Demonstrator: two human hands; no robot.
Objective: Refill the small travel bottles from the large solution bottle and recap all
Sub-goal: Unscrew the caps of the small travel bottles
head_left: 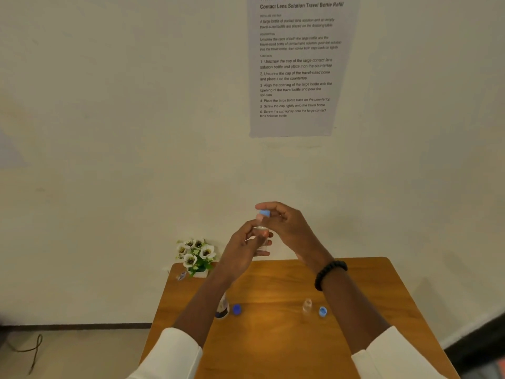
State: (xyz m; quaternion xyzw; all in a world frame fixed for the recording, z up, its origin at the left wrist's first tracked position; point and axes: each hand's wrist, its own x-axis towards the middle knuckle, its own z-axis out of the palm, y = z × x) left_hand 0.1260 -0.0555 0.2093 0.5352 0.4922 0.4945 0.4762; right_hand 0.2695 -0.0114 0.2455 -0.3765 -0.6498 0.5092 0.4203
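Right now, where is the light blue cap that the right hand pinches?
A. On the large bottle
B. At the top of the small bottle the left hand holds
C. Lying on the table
B: the right hand pinches the light blue cap at the top of the small clear bottle gripped by the left hand, raised above the table.

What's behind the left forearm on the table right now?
The large solution bottle stands partly hidden behind the left forearm, its dark blue cap lying just beside it on the table. The bottle's neck and opening are covered.
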